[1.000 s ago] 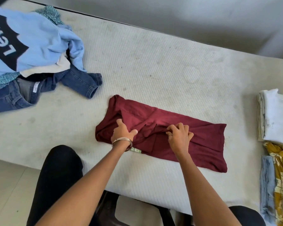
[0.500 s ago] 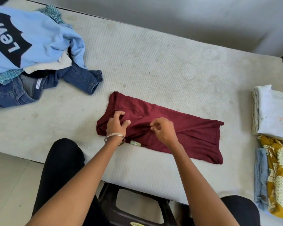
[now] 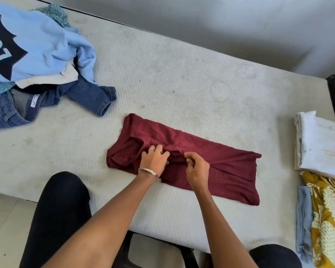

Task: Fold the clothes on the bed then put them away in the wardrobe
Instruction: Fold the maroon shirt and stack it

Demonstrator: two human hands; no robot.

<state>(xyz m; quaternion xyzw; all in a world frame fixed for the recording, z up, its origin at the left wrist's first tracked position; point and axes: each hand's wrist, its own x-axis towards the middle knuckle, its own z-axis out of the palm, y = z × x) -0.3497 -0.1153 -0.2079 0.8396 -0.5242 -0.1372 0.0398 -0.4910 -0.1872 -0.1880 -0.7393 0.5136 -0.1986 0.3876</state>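
Observation:
A maroon garment [image 3: 220, 163] lies folded into a long strip across the middle of the white mattress [image 3: 182, 84]. My left hand [image 3: 154, 160], with a bangle at the wrist, rests on the garment's bunched left part with its fingers bent into the fabric. My right hand [image 3: 196, 169] is just beside it, fingers curled, pinching a fold near the strip's middle. The two hands almost touch.
An unfolded pile sits at the far left: a light blue sweatshirt [image 3: 33, 47] over denim jeans [image 3: 85, 97]. Folded clothes lie at the right edge: a white stack [image 3: 321, 144], a yellow patterned piece [image 3: 329, 219] and a pale blue one [image 3: 304, 219]. A dark stool [image 3: 153, 250] stands below the mattress edge.
My right hand has slid left along the maroon garment toward my left hand. My left hand has shifted right, bunching the fabric between them.

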